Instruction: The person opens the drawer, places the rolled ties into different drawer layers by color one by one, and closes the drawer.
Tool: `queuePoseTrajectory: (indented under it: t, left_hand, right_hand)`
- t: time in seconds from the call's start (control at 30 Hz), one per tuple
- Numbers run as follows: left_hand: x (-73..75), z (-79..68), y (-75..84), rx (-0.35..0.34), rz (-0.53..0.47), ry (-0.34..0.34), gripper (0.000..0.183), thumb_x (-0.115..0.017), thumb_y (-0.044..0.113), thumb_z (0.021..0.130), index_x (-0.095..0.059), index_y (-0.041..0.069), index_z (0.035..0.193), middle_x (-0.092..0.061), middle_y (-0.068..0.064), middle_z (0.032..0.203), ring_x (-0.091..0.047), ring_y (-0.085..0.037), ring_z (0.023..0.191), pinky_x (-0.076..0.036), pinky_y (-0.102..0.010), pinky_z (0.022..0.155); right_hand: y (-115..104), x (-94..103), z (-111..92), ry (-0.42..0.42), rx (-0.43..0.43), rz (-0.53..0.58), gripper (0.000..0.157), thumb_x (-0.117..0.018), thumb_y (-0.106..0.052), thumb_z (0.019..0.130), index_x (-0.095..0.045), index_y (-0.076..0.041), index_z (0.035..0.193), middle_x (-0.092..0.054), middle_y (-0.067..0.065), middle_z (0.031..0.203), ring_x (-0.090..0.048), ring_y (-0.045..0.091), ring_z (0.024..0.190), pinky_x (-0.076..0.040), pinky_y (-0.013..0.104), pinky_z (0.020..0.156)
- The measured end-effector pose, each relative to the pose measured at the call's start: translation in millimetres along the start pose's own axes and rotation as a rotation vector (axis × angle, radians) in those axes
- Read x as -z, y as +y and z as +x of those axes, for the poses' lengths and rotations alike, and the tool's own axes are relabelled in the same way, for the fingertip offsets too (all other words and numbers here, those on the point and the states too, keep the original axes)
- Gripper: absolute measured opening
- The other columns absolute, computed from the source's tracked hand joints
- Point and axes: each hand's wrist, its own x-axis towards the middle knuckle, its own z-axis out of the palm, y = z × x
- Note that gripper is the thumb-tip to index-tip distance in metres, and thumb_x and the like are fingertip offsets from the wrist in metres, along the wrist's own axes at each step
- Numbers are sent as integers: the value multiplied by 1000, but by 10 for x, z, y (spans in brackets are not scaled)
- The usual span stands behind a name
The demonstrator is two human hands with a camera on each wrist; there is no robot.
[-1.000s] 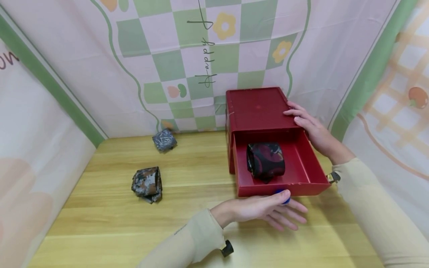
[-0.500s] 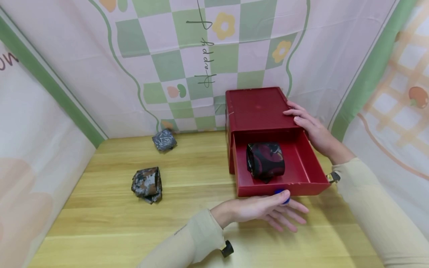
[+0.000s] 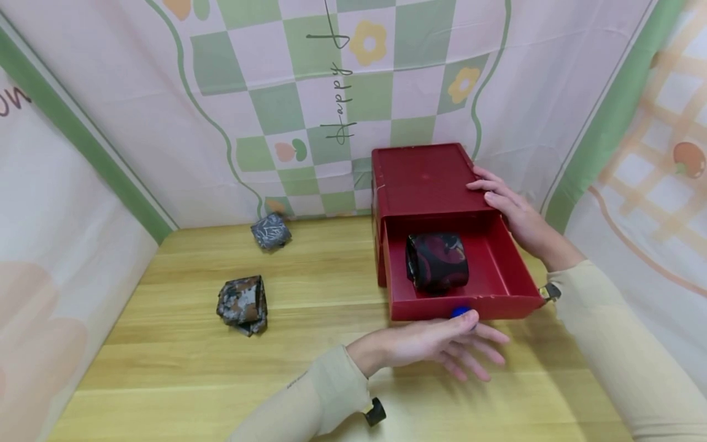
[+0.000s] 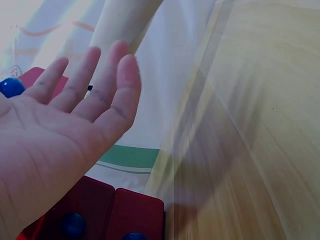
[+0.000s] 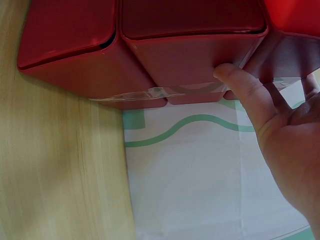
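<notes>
A red drawer cabinet (image 3: 422, 178) stands at the back right, its top drawer (image 3: 497, 264) pulled out. Inside the drawer lies a folded bundle of black cloth with a maroon pattern (image 3: 439, 261). My left hand (image 3: 436, 344) is at the drawer front with straight, spread fingers, its thumb against the blue knob (image 3: 460, 312). In the left wrist view the palm (image 4: 50, 140) holds nothing. My right hand (image 3: 516, 212) rests with its fingers on the cabinet's upper right edge. The right wrist view shows its thumb (image 5: 240, 82) pressing the cabinet's side.
On the wooden table (image 3: 182, 380) at left lie a brown-grey camouflage cloth bundle (image 3: 243, 304) and a smaller grey patterned one (image 3: 271, 232). A printed curtain (image 3: 309, 123) hangs behind. Lower drawers with blue knobs (image 4: 74, 225) show beneath. Clear tape (image 5: 155, 92) runs along the cabinet's side.
The drawer front has shifted slightly back toward the cabinet, the dark bundle moving a little with it. My left thumb stays near the knob. My right hand has not visibly moved.
</notes>
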Motion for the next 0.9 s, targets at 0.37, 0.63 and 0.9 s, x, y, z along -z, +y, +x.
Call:
queuePoseTrajectory:
  t: [0.37,0.63,0.9]
  left_hand:
    - [16,53,-3,-70,73,198,70,-15,57,108,-57,13,144,-70,1,121,-71,-12,96,-58,-34,84]
    - [-30,113,-21,-126,18,345,69,-23,57,108,-67,8,129,-73,4,99,-71,-12,79,-59,-31,71]
    - [7,175,20,-118,-55,435,75,-28,63,105,-71,4,119,-72,3,88,-69,-14,69,-54,-27,59]
  right_hand:
    - [-2,-3,5,9,-6,9,41,-37,-25,111,-52,-7,144,-18,0,168,-13,21,151,-35,16,101]
    - [-6,-12,7,14,-7,16,41,-37,-24,111,-52,-7,145,-18,0,168,-11,21,151,-32,16,103]
    - [-17,-22,-1,7,-3,39,40,-37,-23,111,-53,-8,144,-17,0,168,-10,22,151,-34,15,102]
